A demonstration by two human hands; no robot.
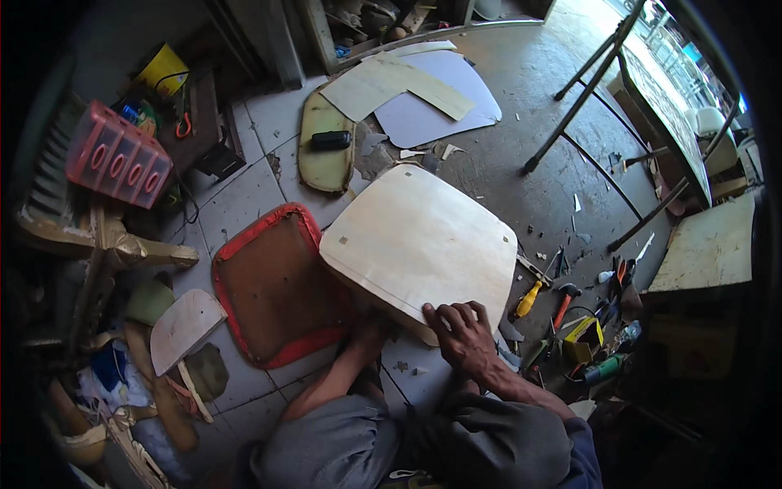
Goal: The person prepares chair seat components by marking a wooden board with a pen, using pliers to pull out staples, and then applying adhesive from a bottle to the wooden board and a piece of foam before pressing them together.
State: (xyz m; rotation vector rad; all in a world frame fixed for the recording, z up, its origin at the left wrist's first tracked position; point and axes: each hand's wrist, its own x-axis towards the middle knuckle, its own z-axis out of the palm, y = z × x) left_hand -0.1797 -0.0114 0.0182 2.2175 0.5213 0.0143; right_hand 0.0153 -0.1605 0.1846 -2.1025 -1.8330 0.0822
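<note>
A pale wooden board (415,244) with rounded corners and small squares near its corners is raised at its near side. My right hand (463,338) has curled fingers on its front edge, gripping it. My left hand (366,330) reaches under the board's near left part, its fingers hidden. A red-rimmed seat pad (269,285) with a brown underside lies on the tiles at the left, beside the board.
Cardboard cutouts (440,94) and a padded piece (318,163) lie beyond. Clear-red drawers (118,155) and scraps are at left. Tools (562,306) lie at right, below a metal-legged folding frame (586,98). A wooden sheet (700,244) stands far right.
</note>
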